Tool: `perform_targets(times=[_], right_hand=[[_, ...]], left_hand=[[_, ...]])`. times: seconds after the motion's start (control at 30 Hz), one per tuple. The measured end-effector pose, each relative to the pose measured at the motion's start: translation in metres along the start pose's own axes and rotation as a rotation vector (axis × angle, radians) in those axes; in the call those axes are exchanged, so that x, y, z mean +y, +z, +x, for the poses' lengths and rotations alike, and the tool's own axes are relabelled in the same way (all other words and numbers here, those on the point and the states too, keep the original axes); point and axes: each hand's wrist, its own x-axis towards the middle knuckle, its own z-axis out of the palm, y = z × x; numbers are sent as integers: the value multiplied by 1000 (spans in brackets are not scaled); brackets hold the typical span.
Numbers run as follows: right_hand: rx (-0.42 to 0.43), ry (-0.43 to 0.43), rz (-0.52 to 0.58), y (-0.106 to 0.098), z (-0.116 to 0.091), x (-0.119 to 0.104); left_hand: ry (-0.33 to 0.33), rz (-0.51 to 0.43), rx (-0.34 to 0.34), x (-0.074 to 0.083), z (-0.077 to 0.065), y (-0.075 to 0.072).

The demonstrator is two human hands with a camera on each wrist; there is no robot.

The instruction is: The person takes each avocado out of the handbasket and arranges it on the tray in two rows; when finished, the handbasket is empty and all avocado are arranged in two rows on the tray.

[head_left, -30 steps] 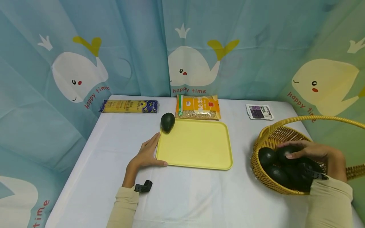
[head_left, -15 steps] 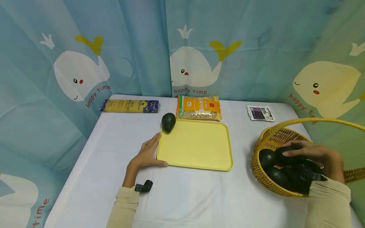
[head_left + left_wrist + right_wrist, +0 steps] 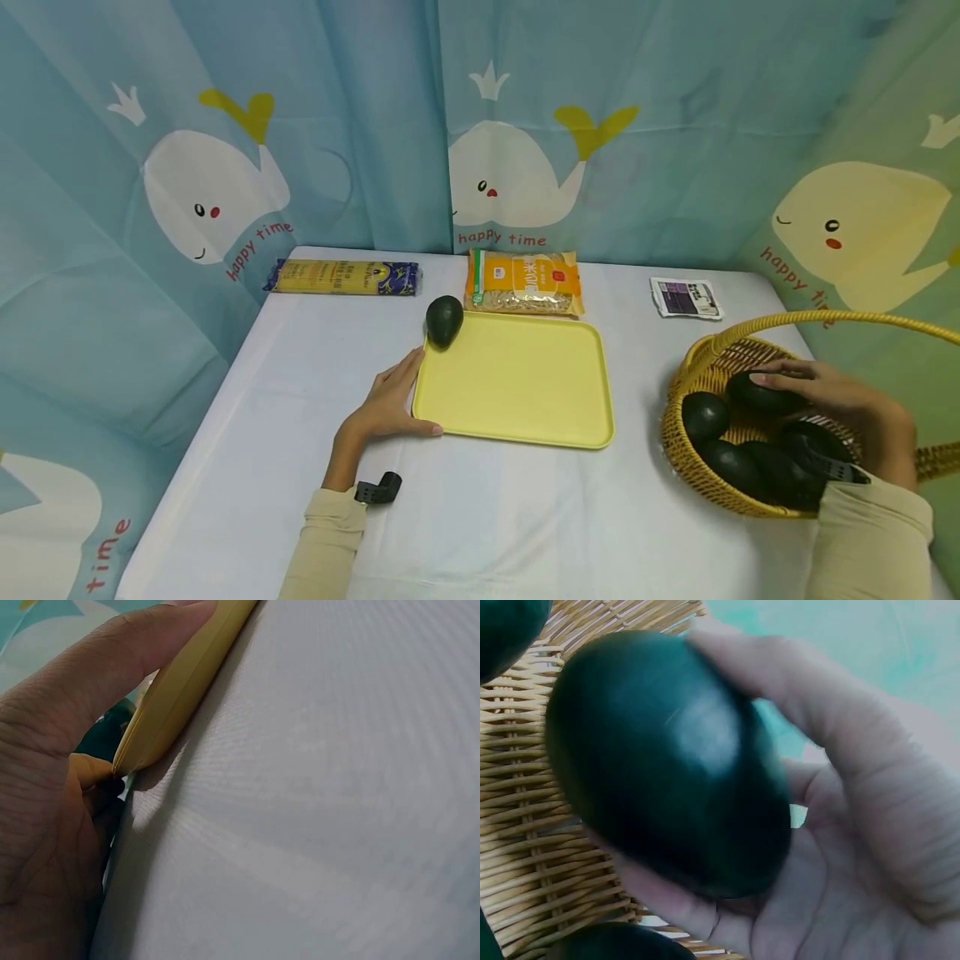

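Observation:
My right hand [image 3: 832, 390] grips a dark green avocado [image 3: 763, 393] inside the wicker basket [image 3: 684, 454]. In the right wrist view, the thumb lies on one side of this avocado [image 3: 667, 757] and fingers curl beneath the other. Several more avocados [image 3: 731, 464] lie in the basket below and beside it. My left hand [image 3: 386, 408] rests at the near left corner of the yellow tray [image 3: 517, 383], fingers straight along its left side. Its thumb touches the tray's near rim [image 3: 184, 682] in the left wrist view. One avocado [image 3: 445, 321] sits on the tray's far left corner.
Behind the tray lies an orange bag of grain [image 3: 523, 283]. A yellow and blue noodle packet [image 3: 341, 277] is at the back left, and a small white and purple sachet [image 3: 686, 298] at the back right. The basket's handle [image 3: 832, 317] arches over its right side.
My right hand has taken hold of an avocado and raised it a little from the others, uncovering part of the basket's bottom. The left hand and tray stay where they were.

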Motion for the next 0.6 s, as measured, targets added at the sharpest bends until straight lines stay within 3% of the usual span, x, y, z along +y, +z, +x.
perform_targets(times=[0.23, 0.43, 0.6], right_hand=[[81, -141, 251, 0, -9, 1], [127, -197, 265, 2, -15, 1], [204, -180, 249, 7, -21, -1]], left_hand=[[-5, -1, -4, -2, 1, 1], [-6, -4, -2, -2, 1, 1], [-4, -7, -2, -2, 1, 1]])
